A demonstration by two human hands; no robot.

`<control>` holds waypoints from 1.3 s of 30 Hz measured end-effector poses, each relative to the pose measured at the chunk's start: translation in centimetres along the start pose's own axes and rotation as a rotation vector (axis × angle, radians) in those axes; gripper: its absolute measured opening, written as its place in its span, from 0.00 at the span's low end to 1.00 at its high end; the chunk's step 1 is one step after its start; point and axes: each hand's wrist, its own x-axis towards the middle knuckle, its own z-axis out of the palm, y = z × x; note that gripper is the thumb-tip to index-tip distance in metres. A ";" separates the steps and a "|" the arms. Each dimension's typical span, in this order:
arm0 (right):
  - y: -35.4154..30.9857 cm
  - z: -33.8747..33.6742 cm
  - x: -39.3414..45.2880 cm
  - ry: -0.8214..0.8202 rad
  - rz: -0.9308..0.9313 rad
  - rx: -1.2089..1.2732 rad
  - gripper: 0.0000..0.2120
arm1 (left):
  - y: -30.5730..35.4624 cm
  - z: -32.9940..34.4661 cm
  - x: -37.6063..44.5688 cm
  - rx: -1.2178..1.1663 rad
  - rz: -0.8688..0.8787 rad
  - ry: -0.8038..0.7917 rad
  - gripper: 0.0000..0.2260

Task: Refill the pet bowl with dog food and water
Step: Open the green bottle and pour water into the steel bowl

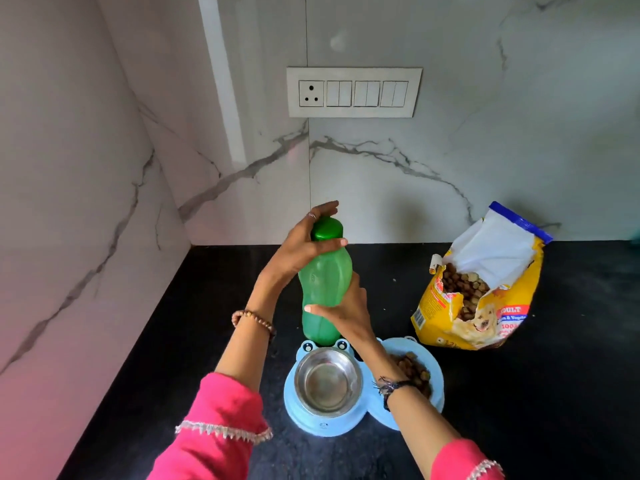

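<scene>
Pink sleeves (221, 427) at the near edge. Blue double feeder (304, 422) on black counter (173, 341): left steel bowl (327, 381) shiny inside, water level unclear; right bowl holds kibble (414, 370). Just behind the feeder, green bottle (323, 289) upright. Right hand (346, 311) fingers wrapped around its middle. Left hand (304, 244) clasps the neck and green cap (327, 228). Open yellow food bag (481, 289) to the right, apart. Switch panel (353, 92) on marble wall beyond.

green bottle (325, 282) upright, capped | steel bowl (327, 381) empty | kibble bowl (414, 372) filled
</scene>
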 end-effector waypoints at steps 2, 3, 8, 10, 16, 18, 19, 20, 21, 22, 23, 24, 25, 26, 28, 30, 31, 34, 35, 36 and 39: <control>-0.1 0.1 -0.2 -0.008 0.008 0.019 0.48 | -0.2 1.2 -0.4 0.101 0.035 0.155 0.25; -0.2 0.2 -0.4 -0.011 0.004 0.034 0.49 | -0.2 1.7 -0.6 0.165 0.057 0.236 0.23; -0.2 0.3 -0.7 -0.009 -0.036 0.037 0.46 | 0.1 2.5 -1.7 0.248 0.028 0.345 0.25; -0.3 0.2 -0.7 -0.012 -0.028 0.016 0.42 | 0.4 1.2 -2.4 0.145 -0.028 0.181 0.26; -0.8 0.2 -0.6 0.000 -0.014 -0.040 0.44 | 0.0 -2.0 -3.4 0.115 0.069 0.044 0.30; -0.9 0.2 -0.7 0.003 -0.030 -0.003 0.43 | 0.0 -1.7 -2.9 0.219 0.070 0.154 0.31; -0.8 0.3 -0.8 0.003 -0.048 0.019 0.43 | 0.0 -1.4 -2.8 0.262 0.063 0.183 0.31; -0.6 0.4 -0.9 0.002 -0.064 0.049 0.42 | -0.1 -1.0 -2.6 0.274 0.058 0.211 0.29; -0.5 0.6 -1.0 0.003 -0.072 0.080 0.42 | -0.4 -0.7 -2.4 0.263 0.064 0.245 0.27; -0.4 0.8 -1.3 0.010 -0.081 0.112 0.41 | -0.7 -0.4 -2.3 0.242 0.082 0.285 0.26; -0.3 1.0 -1.4 0.021 -0.082 0.139 0.41 | -0.7 -0.1 -2.2 0.222 0.092 0.319 0.27; -0.4 1.2 -1.6 0.028 -0.084 0.161 0.41 | -0.7 0.2 -2.1 0.195 0.086 0.337 0.29; -0.6 1.4 -1.7 0.039 -0.085 0.174 0.40 | -0.3 0.5 -2.1 0.160 0.063 0.338 0.30; -0.8 1.5 -1.6 0.048 -0.090 0.180 0.39 | 0.1 0.6 -1.9 0.125 0.034 0.328 0.30; -1.6 1.5 -1.3 0.074 -0.106 0.189 0.37 | 0.9 0.5 -1.7 0.047 0.028 0.264 0.31; -2.5 1.2 -0.9 0.085 -0.123 0.186 0.37 | 1.7 -0.3 -1.6 -0.045 0.059 0.134 0.32; -3.0 0.9 -0.7 0.088 -0.137 0.179 0.38 | 2.1 -0.9 -1.5 -0.060 0.069 0.069 0.33; -4.6 -0.2 -0.8 0.061 -0.181 0.142 0.38 | 3.8 -2.4 -1.7 -0.023 0.110 0.013 0.35; -5.0 -0.5 -0.9 0.051 -0.190 0.130 0.38 | 4.4 -2.7 -1.8 -0.022 0.126 0.047 0.34; -5.3 -0.8 -1.1 0.043 -0.201 0.124 0.37 | 4.9 -2.9 -1.8 -0.042 0.139 0.091 0.34; -6.4 -1.2 -2.2 0.046 -0.230 0.113 0.38 | 5.8 -3.1 -1.8 -0.061 0.142 0.247 0.29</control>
